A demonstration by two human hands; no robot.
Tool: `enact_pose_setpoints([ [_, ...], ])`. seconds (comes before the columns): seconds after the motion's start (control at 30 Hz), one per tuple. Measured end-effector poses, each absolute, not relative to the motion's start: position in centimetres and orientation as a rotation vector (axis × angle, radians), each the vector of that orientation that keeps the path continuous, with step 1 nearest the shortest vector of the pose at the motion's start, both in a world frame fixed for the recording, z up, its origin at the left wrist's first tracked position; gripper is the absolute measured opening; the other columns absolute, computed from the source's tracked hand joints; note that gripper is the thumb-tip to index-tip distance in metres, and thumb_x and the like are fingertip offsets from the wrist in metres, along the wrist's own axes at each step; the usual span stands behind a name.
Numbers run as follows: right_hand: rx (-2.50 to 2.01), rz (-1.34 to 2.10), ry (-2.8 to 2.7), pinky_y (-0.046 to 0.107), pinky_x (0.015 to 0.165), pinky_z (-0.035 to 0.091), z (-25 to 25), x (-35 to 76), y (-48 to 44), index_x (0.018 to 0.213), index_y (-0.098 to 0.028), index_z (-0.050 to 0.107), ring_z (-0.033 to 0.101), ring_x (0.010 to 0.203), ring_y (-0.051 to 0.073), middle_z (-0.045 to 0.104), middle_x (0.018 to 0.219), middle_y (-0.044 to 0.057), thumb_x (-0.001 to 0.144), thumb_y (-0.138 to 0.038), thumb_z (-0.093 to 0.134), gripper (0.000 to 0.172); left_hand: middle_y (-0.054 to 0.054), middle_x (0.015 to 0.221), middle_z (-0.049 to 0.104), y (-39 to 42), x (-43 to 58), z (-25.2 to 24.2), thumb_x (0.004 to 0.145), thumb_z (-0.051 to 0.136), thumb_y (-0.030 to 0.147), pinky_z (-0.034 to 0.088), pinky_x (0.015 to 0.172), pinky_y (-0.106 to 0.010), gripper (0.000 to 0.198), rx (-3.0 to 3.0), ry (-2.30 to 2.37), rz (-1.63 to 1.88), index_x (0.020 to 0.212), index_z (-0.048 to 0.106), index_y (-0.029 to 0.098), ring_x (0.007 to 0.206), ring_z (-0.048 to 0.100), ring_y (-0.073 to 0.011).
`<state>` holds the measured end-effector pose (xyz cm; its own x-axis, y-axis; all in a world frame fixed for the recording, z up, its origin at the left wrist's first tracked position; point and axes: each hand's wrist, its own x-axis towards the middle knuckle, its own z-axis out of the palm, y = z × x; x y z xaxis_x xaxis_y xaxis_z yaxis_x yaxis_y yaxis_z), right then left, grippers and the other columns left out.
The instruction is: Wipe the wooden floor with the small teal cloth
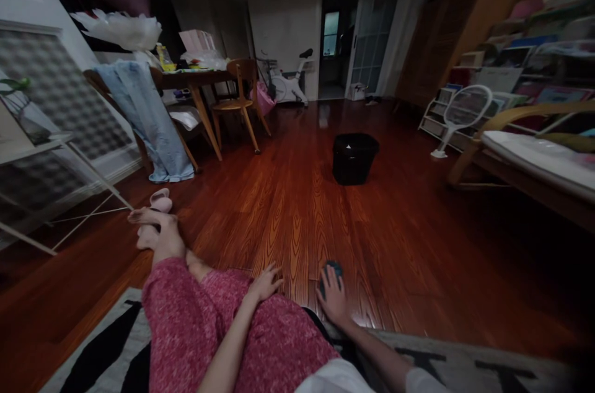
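Observation:
My left hand point(266, 282) lies on the red patterned trousers point(283, 331) over my thigh, its fingers loosely stretched and nothing in it. To the right, my right hand point(333, 297) rests over a dark green computer mouse point(335, 268) on the wooden floor point(297, 219). Its fingers lie along the top of the mouse and cover most of it. My bare feet point(153, 219) are crossed at the left, near a pair of pale pink slippers point(160, 199).
A black bin point(354, 157) stands on the floor ahead. At left are a chair draped with jeans point(146, 114), a cluttered table point(195, 77) and a white-legged stand point(93, 173). A white racket-shaped object point(465, 109) and a wooden-armed seat point(534, 145) are at right. A patterned rug point(446, 359) lies beneath me.

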<state>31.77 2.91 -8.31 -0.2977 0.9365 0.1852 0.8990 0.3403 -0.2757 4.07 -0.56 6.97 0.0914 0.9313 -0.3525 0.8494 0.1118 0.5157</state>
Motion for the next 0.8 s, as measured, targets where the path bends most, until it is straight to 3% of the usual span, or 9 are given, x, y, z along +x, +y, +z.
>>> enact_pose_setpoints([
  [0.17,-1.226,0.341,-2.573,0.049,0.122,0.016,-6.9,25.3,4.2,0.155,-0.024,0.036,0.020,0.153,0.025,0.026,0.165,0.010,0.096,-0.047,0.038,0.063,-0.008,0.164,0.027,-0.7,4.1,7.0,0.093,0.049,0.046,0.031,0.119,-0.038,0.061,1.751,1.773,0.165,0.148,0.048,0.021,0.145,0.038,-0.0272],
  [0.3,-1.124,0.377,-2.633,0.045,0.122,0.017,-5.7,26.5,7.2,0.155,-0.027,0.036,0.022,0.152,0.020,0.028,0.165,0.006,0.096,-0.039,0.039,0.060,-0.009,0.164,0.028,-0.8,4.2,7.3,0.093,0.050,0.044,0.031,0.119,-0.038,0.059,1.742,1.789,0.155,0.148,0.048,0.020,0.146,0.037,-0.0270],
  [0.5,-1.720,0.152,-2.308,0.047,0.120,0.021,-5.6,38.3,11.5,0.150,-0.018,0.045,0.028,0.149,0.022,0.037,0.161,0.011,0.096,-0.036,0.028,0.059,-0.009,0.165,0.026,-0.8,4.2,7.6,0.094,0.049,0.045,0.031,0.119,-0.038,0.060,1.742,1.781,0.155,0.149,0.047,0.021,0.146,0.037,-0.0271],
  [0.67,-2.167,0.045,-1.836,0.052,0.119,0.019,-7.5,48.5,10.0,0.153,-0.013,0.039,0.023,0.151,0.027,0.030,0.162,0.016,0.095,-0.040,0.022,0.066,-0.009,0.165,0.026,-0.7,4.0,7.2,0.093,0.049,0.048,0.030,0.120,-0.038,0.064,1.734,1.757,0.182,0.150,0.045,0.021,0.146,0.036,-0.0272],
  [0.8,-2.255,0.020,-1.594,0.058,0.117,0.019,-8.6,49.1,6.7,0.155,-0.010,0.034,0.023,0.150,0.031,0.030,0.161,0.021,0.095,-0.043,0.020,0.069,-0.008,0.165,0.026,-0.4,3.9,6.8,0.093,0.049,0.050,0.029,0.120,-0.039,0.064,1.733,1.753,0.184,0.150,0.045,0.021,0.147,0.034,-0.0267],
])
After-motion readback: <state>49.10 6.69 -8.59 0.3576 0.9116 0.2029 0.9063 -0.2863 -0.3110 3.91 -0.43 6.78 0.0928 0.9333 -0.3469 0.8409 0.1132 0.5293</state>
